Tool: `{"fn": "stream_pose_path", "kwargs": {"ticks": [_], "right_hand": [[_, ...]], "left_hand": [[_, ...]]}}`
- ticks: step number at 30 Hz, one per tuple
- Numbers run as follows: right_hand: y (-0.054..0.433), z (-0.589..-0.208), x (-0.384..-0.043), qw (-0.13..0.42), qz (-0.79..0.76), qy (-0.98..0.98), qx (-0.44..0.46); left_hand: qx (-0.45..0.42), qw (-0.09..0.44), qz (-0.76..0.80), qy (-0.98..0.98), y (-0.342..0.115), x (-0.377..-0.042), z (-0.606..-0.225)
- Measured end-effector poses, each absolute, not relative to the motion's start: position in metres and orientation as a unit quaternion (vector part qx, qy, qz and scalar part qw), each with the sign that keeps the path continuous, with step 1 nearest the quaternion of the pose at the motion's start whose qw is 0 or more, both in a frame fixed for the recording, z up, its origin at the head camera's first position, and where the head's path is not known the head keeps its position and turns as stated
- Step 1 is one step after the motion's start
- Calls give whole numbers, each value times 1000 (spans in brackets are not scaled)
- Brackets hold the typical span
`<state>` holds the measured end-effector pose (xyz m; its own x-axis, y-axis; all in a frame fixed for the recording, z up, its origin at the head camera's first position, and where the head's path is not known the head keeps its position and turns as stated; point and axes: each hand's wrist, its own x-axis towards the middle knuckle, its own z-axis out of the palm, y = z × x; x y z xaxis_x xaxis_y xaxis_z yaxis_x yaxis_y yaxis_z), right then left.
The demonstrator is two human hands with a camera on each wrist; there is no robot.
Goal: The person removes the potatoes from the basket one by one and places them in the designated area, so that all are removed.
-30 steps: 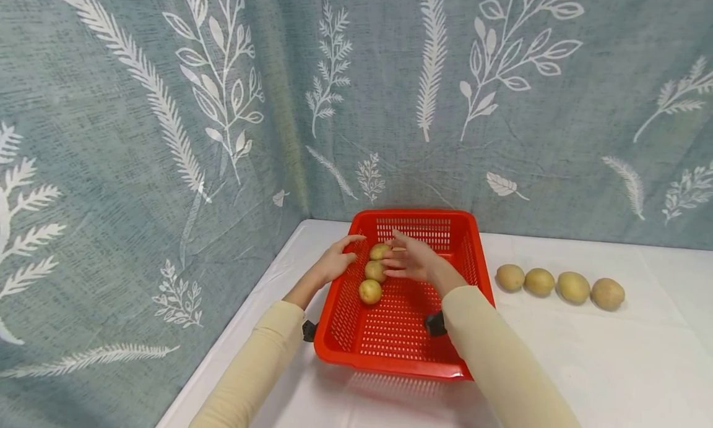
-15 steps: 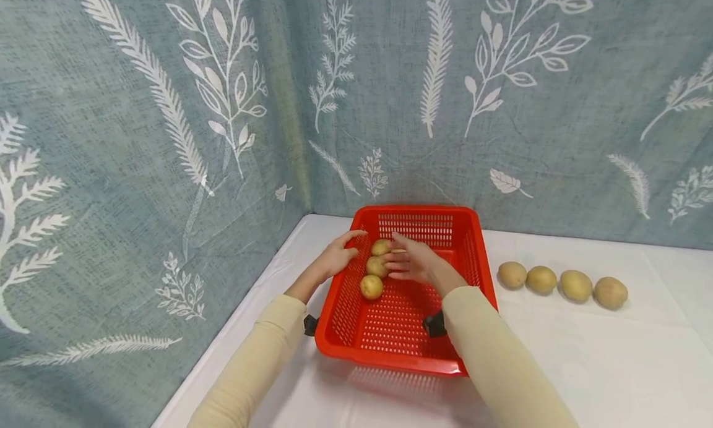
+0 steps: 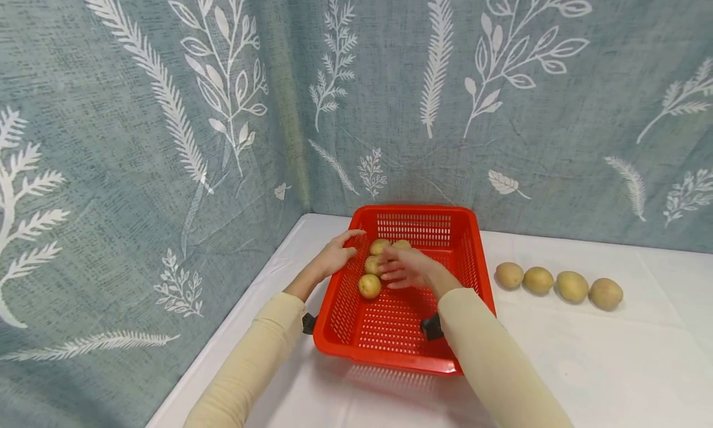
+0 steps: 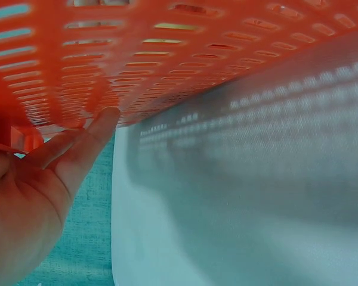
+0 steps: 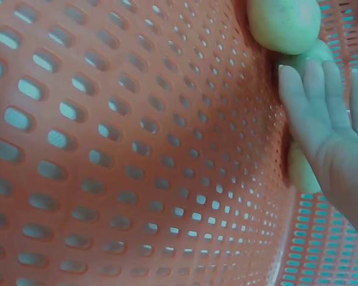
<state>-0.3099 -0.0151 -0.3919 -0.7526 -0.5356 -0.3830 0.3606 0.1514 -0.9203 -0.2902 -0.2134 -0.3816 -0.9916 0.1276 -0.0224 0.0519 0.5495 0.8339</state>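
A red plastic basket point(image 3: 406, 360) with slotted walls stands on the white-covered table. My left hand point(image 3: 332, 256) grips its left rim; in the left wrist view that hand's fingers point(image 4: 92, 143) lie along the outside of the wall. Inside, a row of potatoes point(image 3: 370, 286) runs along the left wall, and another potato point(image 3: 401, 243) sits behind my right hand point(image 3: 409, 268). This hand is in the basket with its fingers extended. In the right wrist view its fingertips overlap a potato point(image 5: 313, 55), and one more potato point(image 5: 302, 170) is partly hidden behind it.
Several more potatoes point(image 3: 572, 287) lie in a row on the table point(image 3: 613, 366), right of the basket. Teal curtains point(image 3: 390, 106) with white leaf prints hang behind and to the left. A dark wrist device point(image 3: 431, 327) sits under the right forearm.
My right hand has shifted slightly down and toward me, and the potato behind it now shows more. The left hand stays at the rim. The view has tipped slightly.
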Motion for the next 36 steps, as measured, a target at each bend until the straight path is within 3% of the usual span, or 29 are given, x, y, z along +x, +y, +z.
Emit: {"fn": "stream_pose_path", "kwargs": {"ticks": [11,20,26,36], "right_hand": [[-18,-395,-309,384,-589,708,-66],[-18,-395,-307,428,-572,694,-85],[-20,-397,-307,430,-558,703,-97],[-21,-396,-303,431,-557,702,-108]], "left_hand": [[60,44,482,873,-214,-291,-382],[63,59,486,870,-205,-273,-357],[64,42,479,875,-213,-288,-379],[55,45,479,875,-215,-293,-384]]}}
